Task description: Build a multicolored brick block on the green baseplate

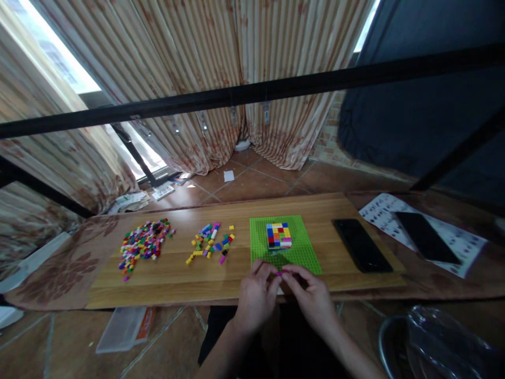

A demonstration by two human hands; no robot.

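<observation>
Striped, floral-patterned fabric curtains (189, 68) form the background, hanging above a brown tiled floor (264, 181). One long, light-brown wooden board (161, 289) serves as the work surface. Clock directions are read from the baseplate, with 12 o'clock farthest from the person.

Containers, two: one round, grey-rimmed bin (382, 337) at 4 o'clock, with clear crinkled plastic at its rim, contents indistinct; one shallow, translucent plastic box (119, 330) on the floor at 8 o'clock, contents indistinct.

Board and surroundings:
- One square, green studded plastic baseplate (303, 250).
- One white printed paper sheet (381, 208), 3 o'clock, outermost, with one black, flat rectangular device (428, 237) on it.
- One large heap of small multicoloured plastic bricks (144, 242), 9 o'clock, outer; too many to count.
- Left hand (257, 292), 7 o'clock, and right hand (310, 295), 5 o'clock: both pinch the same brick between bent fingers.
- One second black, flat rectangular device (362, 246), 3 o'clock, on the board.
- One smaller scatter of multicoloured plastic bricks (213, 245), 9 o'clock, inner.
- One squarish block of multicoloured plastic bricks (279, 235), standing on the baseplate near its middle.
- One small magenta plastic brick (281, 273), 6 o'clock, between the fingertips at the baseplate's near edge.
</observation>
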